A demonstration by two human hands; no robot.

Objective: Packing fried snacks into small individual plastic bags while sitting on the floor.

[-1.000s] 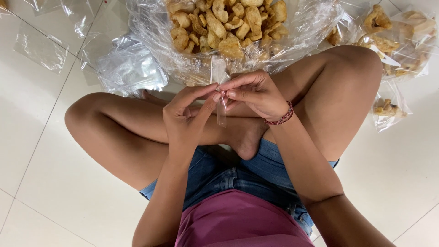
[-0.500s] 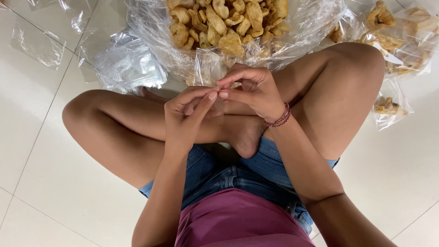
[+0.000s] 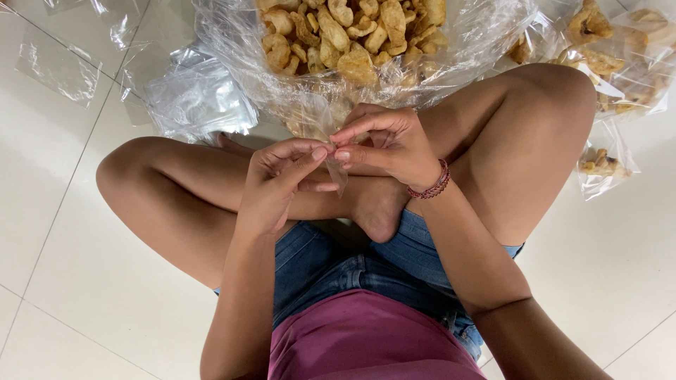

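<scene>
Access ahead is blocked by a large clear bag of fried snacks (image 3: 352, 42), its plastic pressing close to the left hand (image 3: 278, 183) and right hand (image 3: 387, 141). Raised right knee (image 3: 542, 119) walls off that side; beyond it lie small filled packets (image 3: 605, 162), possibly touching one another. A stack of empty clear bags (image 3: 193, 98) occupies the floor front-left. Open white tiled floor (image 3: 91, 302) remains outside the left leg (image 3: 162, 190) and at lower right.
</scene>
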